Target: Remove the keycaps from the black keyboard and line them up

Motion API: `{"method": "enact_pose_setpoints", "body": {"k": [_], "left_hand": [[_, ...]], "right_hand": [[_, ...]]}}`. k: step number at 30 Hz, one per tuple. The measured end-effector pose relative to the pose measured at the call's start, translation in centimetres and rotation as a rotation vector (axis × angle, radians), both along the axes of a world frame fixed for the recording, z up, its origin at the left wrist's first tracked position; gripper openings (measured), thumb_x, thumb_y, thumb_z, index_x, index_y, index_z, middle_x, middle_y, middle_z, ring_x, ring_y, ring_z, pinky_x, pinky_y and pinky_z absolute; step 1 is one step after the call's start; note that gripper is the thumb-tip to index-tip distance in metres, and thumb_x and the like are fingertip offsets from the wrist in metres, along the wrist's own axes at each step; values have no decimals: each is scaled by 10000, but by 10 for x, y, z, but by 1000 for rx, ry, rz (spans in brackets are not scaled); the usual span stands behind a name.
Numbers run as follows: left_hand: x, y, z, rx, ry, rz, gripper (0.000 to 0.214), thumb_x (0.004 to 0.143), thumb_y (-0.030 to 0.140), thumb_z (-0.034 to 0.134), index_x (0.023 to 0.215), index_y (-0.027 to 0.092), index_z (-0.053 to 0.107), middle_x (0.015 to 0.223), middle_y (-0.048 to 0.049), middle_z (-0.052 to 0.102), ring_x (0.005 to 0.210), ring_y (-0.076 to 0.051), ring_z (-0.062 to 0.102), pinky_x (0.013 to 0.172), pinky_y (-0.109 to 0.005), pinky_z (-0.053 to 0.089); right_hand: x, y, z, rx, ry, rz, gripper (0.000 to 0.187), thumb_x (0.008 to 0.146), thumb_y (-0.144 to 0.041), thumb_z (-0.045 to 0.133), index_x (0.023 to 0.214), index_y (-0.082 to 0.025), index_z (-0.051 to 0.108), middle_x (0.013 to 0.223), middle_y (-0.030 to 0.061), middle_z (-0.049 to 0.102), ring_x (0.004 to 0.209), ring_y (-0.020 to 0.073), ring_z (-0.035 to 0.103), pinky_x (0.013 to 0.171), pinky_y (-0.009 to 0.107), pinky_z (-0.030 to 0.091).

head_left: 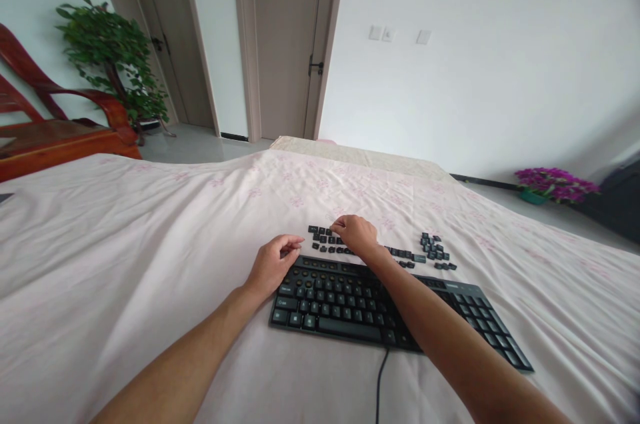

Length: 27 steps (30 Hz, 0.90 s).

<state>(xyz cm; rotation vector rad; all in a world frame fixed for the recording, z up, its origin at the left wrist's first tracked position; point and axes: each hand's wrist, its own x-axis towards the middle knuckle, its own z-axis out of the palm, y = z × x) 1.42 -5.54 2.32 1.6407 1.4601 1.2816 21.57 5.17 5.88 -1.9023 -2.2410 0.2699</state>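
A black keyboard (350,329) lies on the cloth, with keycaps off along its upper left rows. Beyond its back edge, loose black keycaps (320,239) are laid out in rows. My right hand (356,232) reaches across the keyboard, its fingers pinched at a keycap in the farthest row; the fingertips partly hide it. At the keyboard's back left corner rests my left hand (277,261), thumb and fingers apart, with nothing visible between them. My right forearm covers part of the keyboard and some keycaps.
More loose keycaps (434,249) lie in a cluster at the right. The keyboard cable (380,384) runs toward me over the wrinkled pink floral cloth (200,231). A wooden armchair (75,124) and a leafy plant (107,44) stand at left; purple flowers (555,184) at right.
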Motion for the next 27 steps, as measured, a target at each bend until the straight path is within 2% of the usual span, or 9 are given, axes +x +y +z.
{"method": "enact_pose_setpoints", "body": {"k": [5,10,13,16,19,22,27], "left_hand": [[-1,1,-3,3,4,-1,249,825,262,538,1019,192,678,985,-46,706,893,-179,650,863,-319,500],[0,-2,2,-6,0,-42,229,842,293,534,992,203,682,1006,-34,697,934,-183,636,878,-311,483],[0,-5,7,5,30,-119,218,839,293,545,982,207,686,1003,-32,689,927,-180,632,865,-304,480],[0,-7,10,46,102,-189,189,833,267,555,944,213,699,976,-27,686,942,-180,620,892,-307,458],[0,-9,10,96,161,-242,177,838,252,556,927,221,706,953,-24,682,945,-179,606,904,-312,440],[0,-10,10,139,200,-291,163,838,245,567,919,229,708,934,-16,681,936,-176,594,905,-317,429],[0,-11,9,198,217,-370,149,828,232,591,922,240,706,957,-18,682,967,-178,581,926,-326,416]], "right_hand": [[2,-6,12,34,49,34,402,920,-468,400,869,-212,705,883,76,697,819,213,623,659,276,392],[8,-30,43,203,227,304,486,982,-393,250,902,-217,696,910,52,665,933,193,576,844,293,383],[10,-54,54,245,359,354,499,976,-429,249,870,-228,694,874,45,627,879,185,571,822,305,401],[9,-78,50,120,618,384,455,954,-463,309,880,-195,669,809,34,606,681,137,560,665,259,435],[5,-95,39,-62,758,350,345,910,-439,427,857,-173,641,677,3,575,525,108,497,513,228,397],[2,-103,30,-102,742,359,265,887,-369,479,802,-170,631,596,-18,533,521,109,497,510,221,388],[3,-104,25,-34,686,467,277,905,-354,471,764,-169,621,686,1,556,625,119,525,599,232,402]]}}
